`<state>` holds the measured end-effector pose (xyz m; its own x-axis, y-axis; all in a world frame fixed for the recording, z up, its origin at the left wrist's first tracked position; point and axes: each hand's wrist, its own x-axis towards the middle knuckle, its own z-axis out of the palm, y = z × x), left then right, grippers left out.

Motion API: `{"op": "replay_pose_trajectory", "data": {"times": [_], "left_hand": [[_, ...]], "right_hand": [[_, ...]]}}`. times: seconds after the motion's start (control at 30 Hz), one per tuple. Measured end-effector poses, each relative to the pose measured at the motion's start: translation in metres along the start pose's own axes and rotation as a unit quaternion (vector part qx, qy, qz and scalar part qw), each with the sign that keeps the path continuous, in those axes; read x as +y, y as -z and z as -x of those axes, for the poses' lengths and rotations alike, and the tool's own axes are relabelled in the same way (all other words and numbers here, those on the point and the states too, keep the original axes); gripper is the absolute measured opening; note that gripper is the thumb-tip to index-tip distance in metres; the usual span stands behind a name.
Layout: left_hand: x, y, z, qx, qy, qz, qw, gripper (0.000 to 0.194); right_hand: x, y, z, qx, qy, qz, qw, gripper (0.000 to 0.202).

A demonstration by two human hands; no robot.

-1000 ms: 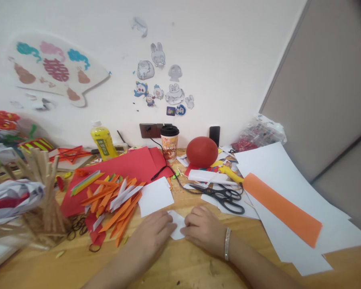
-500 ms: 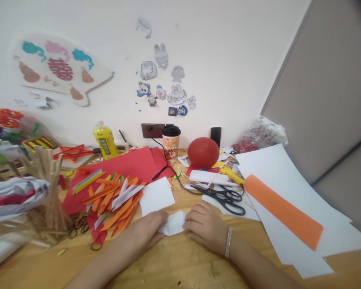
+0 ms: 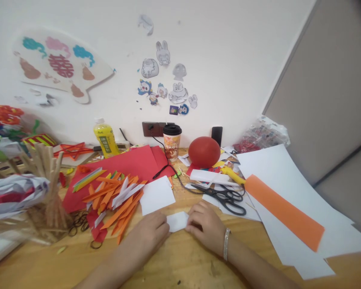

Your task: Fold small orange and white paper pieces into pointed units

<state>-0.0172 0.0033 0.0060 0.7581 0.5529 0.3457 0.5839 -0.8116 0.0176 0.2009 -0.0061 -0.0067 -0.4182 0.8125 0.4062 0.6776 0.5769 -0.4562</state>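
The small folded paper (image 3: 177, 222) was white, the long rectangular paper strip (image 3: 284, 212) orange, the black-lidded cup (image 3: 171, 145) orange-patterned.

On the wooden counter (image 3: 186, 265), the left hand (image 3: 155, 230) has its grip on one end of a small folded white paper (image 3: 177, 222); the right hand (image 3: 206, 228) pinches the other end. A white sheet (image 3: 157, 196) lies just beyond, beside a heap of folded orange strips (image 3: 110, 200). Black-handled scissors (image 3: 221, 195) rest near a red balloon (image 3: 203, 151). Behind stand a lidded paper cup (image 3: 171, 146) and a yellow drink bottle (image 3: 106, 138).
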Motion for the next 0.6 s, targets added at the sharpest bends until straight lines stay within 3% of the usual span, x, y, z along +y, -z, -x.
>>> {"op": "replay_pose_trajectory", "data": {"times": [0.13, 0.4, 0.6], "left_hand": [[0.007, -0.002, 0.001, -0.024, 0.068, 0.054, 0.996, 0.028], [0.016, -0.006, -0.006, -0.022, 0.203, 0.100, 0.974, 0.024], [0.012, -0.023, -0.005, -0.001, 0.170, 0.036, 0.985, 0.026]], "right_hand": [[0.001, -0.003, -0.002, -0.001, -0.066, -0.017, 0.998, 0.018], [-0.006, -0.006, -0.003, -0.015, -0.107, 0.043, 0.993, 0.017], [-0.006, -0.007, -0.003, -0.018, -0.120, 0.078, 0.990, 0.016]]}}
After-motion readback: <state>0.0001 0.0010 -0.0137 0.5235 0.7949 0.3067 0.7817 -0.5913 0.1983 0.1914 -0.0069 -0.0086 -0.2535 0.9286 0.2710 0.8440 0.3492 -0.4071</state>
